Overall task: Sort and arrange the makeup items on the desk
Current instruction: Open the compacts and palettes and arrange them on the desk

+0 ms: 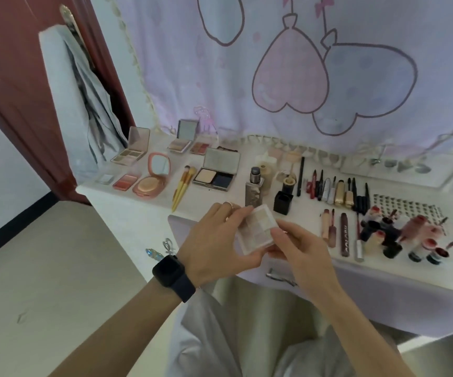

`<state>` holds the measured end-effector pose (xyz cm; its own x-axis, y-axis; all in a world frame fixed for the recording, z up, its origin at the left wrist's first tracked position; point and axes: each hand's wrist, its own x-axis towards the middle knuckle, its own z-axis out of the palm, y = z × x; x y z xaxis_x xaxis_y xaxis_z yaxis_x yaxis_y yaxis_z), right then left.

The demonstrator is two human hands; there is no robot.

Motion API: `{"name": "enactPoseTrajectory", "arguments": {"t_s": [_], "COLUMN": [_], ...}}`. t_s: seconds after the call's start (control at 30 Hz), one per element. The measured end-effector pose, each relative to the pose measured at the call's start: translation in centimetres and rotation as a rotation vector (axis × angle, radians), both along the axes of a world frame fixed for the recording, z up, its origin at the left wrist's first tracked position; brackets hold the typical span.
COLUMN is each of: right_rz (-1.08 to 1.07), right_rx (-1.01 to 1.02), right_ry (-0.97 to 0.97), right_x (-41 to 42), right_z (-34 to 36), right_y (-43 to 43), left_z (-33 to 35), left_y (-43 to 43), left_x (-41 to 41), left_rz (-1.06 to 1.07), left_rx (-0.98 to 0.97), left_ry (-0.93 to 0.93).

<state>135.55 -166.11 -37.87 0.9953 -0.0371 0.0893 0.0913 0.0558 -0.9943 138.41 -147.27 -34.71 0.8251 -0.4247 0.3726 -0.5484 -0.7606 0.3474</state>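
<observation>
The small clear palette (256, 227) is held just below the centre of the frame, above the near edge of the desk (144, 210) and clear of its surface. Both hands grasp it. The left hand (214, 240), which wears a ring and has a dark watch (173, 277) at the wrist, pinches the left side. The right hand (301, 251) pinches the right edge, with its thumb on top and its fingers beneath. The case appears to be rigid, light plastic with pale pressed-powder pans. Treat the pans as fragile: a drop or a hard knock could crack them. The smooth shell may be slippery, so take hold at opposite side edges, not on the lid face, and keep it level. Whether the lid is latched cannot be determined. Open compacts occupy the left of the frame, among them a round pink compact (152, 180) and a rectangular compact (216, 172). Yellow brushes (182, 186) lie between those two. A row of pencils and tubes (334, 186) lies at centre right. By type, the palette probably belongs with the compacts on the left.
</observation>
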Motion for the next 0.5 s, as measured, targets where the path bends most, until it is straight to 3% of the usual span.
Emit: {"name": "enactPoseTrajectory", "arguments": {"t_s": [0.23,0.37,0.5], "right_rz": [0.145,0.198,0.111], "right_rx": [0.117,0.171,0.121], "right_ry": [0.030,0.045,0.005], "right_x": [-1.8,-2.1,-2.3], "right_z": [-0.9,-0.9,-0.6], "right_y": [-3.4,-3.6,-3.7], "left_z": [0.0,0.5,0.7], "left_y": [-2.9,-3.2,-3.1], "left_x": [-1.0,-0.6,-0.3], "left_rz": [-0.072,-0.106,-0.132], "left_rx": [-0.375,-0.356,-0.312], "left_ry": [0.433,0.574,0.636]}}
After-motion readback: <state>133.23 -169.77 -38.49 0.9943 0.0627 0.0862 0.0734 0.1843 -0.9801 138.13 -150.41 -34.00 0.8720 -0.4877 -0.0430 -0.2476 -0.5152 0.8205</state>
